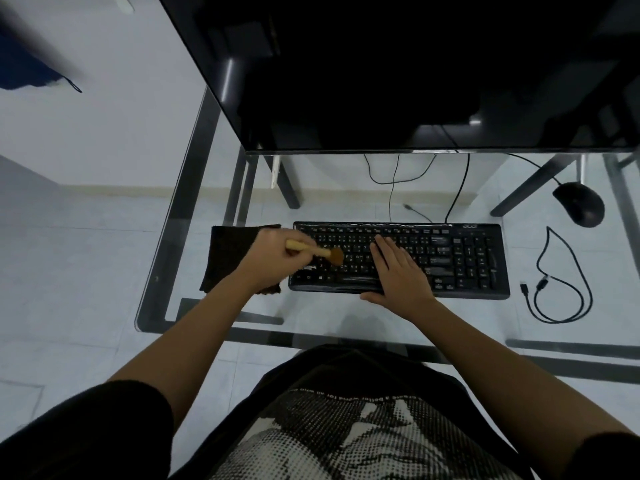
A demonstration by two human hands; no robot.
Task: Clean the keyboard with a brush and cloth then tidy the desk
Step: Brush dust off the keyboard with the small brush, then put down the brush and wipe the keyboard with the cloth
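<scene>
Cloth (230, 251): dark, lying flat on the glass counter (346, 313), just beside the left end of the keyboard (478, 258). Its near right corner is covered by the left wrist. Not in use.

Left hand (273, 258): grip closed round the pale handle of the brush (318, 252), with the bristles down on the left-hand keys.

Right hand (398, 268): flat, fingers straight, holding nothing. It presses on the middle keys and the front edge, and appears to be steadying the board.

Cable (561, 278) and mouse (580, 204): on the counter to the right of the keyboard, well apart from both hands.

Assessment: this is the brushing stage; wiping and tidying are not yet done. To do it well:
- Keep the strokes short and light, running along each row.
- Work the bristle tips into the gaps between keys.
- Carry debris towards one edge of the board, away from the cloth.
- Move the steadying hand on in turn, or the keys under it go unbrushed.

Not verifiable:
- The fingers on the handle are hidden behind the back of the hand.
- The bristles are blurred.
- The keys beneath the right palm are covered.
- Any dust is too small to see.
- The dark monitor (381, 81) is cut off at the top.
</scene>
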